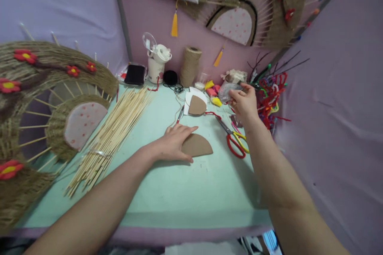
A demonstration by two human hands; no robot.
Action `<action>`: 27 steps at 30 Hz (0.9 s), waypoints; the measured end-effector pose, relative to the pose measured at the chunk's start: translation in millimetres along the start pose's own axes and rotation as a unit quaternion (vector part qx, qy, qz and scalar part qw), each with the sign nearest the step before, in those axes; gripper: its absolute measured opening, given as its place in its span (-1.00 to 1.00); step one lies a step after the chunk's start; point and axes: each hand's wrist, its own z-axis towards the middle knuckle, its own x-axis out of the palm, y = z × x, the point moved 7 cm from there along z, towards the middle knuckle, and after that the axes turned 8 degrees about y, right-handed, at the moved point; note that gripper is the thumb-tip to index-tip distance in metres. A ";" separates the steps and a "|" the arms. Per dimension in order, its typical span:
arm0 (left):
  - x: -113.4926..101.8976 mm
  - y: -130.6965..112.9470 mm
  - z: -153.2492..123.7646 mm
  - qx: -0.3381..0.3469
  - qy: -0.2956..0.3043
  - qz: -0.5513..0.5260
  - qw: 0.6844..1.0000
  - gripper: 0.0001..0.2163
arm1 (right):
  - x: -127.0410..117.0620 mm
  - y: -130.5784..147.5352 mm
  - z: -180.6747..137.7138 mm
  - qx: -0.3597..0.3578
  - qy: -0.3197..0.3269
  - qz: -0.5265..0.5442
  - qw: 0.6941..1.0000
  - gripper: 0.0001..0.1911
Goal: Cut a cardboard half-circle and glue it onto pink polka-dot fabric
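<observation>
Left hand [176, 143] — brown semicircle [199, 146], partly beneath

Muted, diffuse light covers the counter [167, 193], leaving soft shadows just below the left hand [176, 143] and beside the right forearm [277, 167]. Detail looks hazy (threads blend together on the larger yellow tassel [174, 26]), and wide-angle distortion stretches the woven fan [64, 55] leftward.

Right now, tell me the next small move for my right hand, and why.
Probably have the right hand close on the clear plastic item: its fingers appear right beside it, though I can't tell whether they already grip it. The left hand lies on the brown half-round piece, so that could be left alone.
</observation>
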 end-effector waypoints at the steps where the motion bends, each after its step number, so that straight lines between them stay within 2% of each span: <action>1: 1.8 0.4 -0.4 -0.004 0.014 0.002 1.000 -0.01 | 5.5 4.9 -21.0 0.005 0.026 0.031 0.999 -0.33; 3: 4.8 2.4 -0.7 -0.014 0.038 0.002 0.999 0.06 | 15.1 8.8 -63.0 0.044 0.066 0.064 0.995 -0.32; 5: 6.8 4.3 -0.7 -0.017 0.054 -0.001 0.998 0.09 | 21.4 5.1 -98.8 0.102 0.086 0.093 0.987 -0.44; 8: 7.3 6.3 -0.5 -0.015 0.058 -0.008 0.998 0.12 | 23.5 -6.0 -131.1 0.172 0.089 0.117 0.974 -0.56; 12: 7.4 5.3 -1.6 -0.011 0.055 -0.010 0.998 0.17 | 28.6 -17.6 -143.3 0.232 0.141 0.118 0.955 -0.65; 17: 4.4 1.7 -4.9 -0.007 0.036 -0.016 0.999 0.16 | 36.3 -17.8 -146.5 0.240 0.189 0.089 0.948 -0.63; 21: -8.5 6.3 -6.3 -0.019 -0.013 -0.050 0.998 -0.05 | 40.3 -14.0 -149.8 0.208 0.224 0.031 0.952 -0.70; 24: -20.6 13.0 -6.5 -0.043 -0.065 -0.090 0.993 -0.27 | 47.3 -14.5 -156.3 0.203 0.278 0.003 0.939 -0.75; 27: -24.4 13.9 -5.4 -0.041 -0.079 -0.114 0.990 -0.33 | 54.5 -15.7 -163.5 0.216 0.312 0.017 0.925 -0.76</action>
